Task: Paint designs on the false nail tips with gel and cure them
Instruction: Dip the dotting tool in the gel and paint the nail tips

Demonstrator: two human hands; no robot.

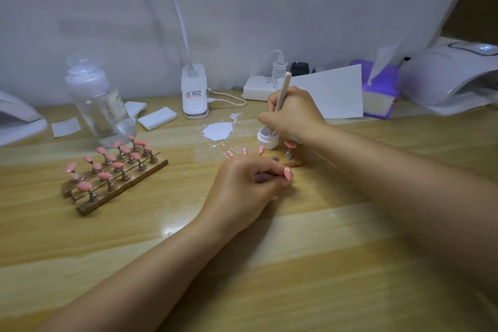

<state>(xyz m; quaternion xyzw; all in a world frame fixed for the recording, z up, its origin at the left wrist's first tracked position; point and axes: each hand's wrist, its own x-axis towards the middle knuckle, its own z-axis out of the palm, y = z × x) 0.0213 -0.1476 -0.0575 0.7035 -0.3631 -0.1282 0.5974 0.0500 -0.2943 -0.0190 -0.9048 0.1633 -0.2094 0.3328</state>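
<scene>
I see the right hand [292, 113] gripping the brush [283, 90] upright, tip down in the gel pot [267, 138], while the left hand [249, 187] pinches a dotted nail tip [287, 173] just below-right of it.

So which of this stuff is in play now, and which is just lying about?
In play: dotting pen, gel pot, dotted nail tip, wooden stand, curing lamp.
Lying about: clear bottle, white sponge blocks, tissue box, paper sheet.
</scene>
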